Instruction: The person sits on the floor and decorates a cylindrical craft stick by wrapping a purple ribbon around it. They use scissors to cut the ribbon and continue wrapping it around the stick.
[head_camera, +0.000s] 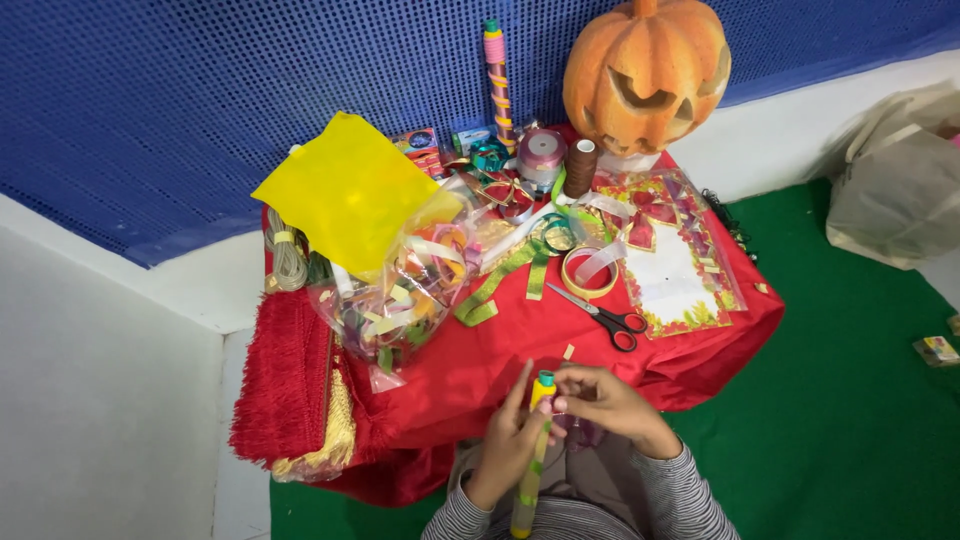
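I hold a long yellow tube (528, 478) with a green cap upright in front of me. My left hand (512, 440) grips its upper part, index finger stretched up beside it. At the tube's top, my right hand (600, 400) pinches a piece of pink-purple ribbon (578, 432) against it. Both hands hover just in front of a small table draped in red cloth (470, 370).
On the table lie black-handled scissors (598, 315), a tape roll (588, 272), a clear bag of ribbons (400, 290), a yellow sheet (350, 190), spools, a decorated tube (497, 80) and a carved pumpkin (645, 75). A red fringed cloth (285, 385) hangs left. Green floor lies right.
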